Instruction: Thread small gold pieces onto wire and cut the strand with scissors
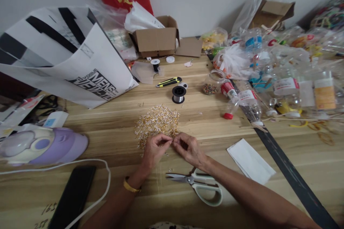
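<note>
My left hand (pixel 156 150) and my right hand (pixel 190 149) meet fingertip to fingertip at the near edge of a pile of small gold and silver beads or findings (pixel 156 121). Both hands are closed in a pinch. Whatever lies between the fingertips is too small to make out. A faint thin line runs down the table below my left hand, perhaps a thread. A few loose silvery bits (pixel 170 170) lie just under the hands. Scissors with pale green handles (pixel 207 194) rest partly beneath my right forearm, blades apart and pointing left.
Beyond the pile are a spool of wire (pixel 178 94), a yellow-black utility knife (pixel 168 82) and a black thread spool (pixel 155 65). Plastic bottles (pixel 248 100) crowd the right. At left are a white bag (pixel 107 68), a purple device (pixel 64 143) and a phone (pixel 73 196). Folded paper (pixel 249 161) lies right.
</note>
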### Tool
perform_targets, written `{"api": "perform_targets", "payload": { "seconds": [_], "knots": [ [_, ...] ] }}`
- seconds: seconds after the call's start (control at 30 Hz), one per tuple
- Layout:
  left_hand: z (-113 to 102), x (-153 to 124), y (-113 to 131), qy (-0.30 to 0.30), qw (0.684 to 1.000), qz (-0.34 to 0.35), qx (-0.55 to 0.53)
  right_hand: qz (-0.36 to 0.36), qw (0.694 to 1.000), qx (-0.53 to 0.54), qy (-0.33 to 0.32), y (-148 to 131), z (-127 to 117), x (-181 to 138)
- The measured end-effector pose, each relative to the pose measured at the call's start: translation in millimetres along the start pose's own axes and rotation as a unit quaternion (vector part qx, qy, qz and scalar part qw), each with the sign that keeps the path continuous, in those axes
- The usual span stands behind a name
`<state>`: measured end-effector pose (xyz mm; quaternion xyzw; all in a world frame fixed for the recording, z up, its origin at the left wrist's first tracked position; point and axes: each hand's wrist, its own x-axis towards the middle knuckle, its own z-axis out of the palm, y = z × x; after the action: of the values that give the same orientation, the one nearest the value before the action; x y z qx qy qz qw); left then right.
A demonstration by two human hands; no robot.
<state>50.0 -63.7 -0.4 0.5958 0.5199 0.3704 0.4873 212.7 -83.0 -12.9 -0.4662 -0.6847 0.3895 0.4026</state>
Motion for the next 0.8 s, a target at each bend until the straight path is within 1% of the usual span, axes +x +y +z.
{"api": "perform_targets", "payload": {
  "seconds": [0.2, 0.8],
  "knots": [
    [0.5, -0.9, -1.8, 0.004, 1.0, 0.001, 0.015, 0.001, 1.0, -0.005, 0.001, -1.4, -0.1, 0.6],
    [0.7, -0.2, -5.0, 0.009, 1.0, 0.021, 0.011, 0.008, 1.0, 0.002, -0.007, 0.2, 0.4, 0.2]
  ]
}}
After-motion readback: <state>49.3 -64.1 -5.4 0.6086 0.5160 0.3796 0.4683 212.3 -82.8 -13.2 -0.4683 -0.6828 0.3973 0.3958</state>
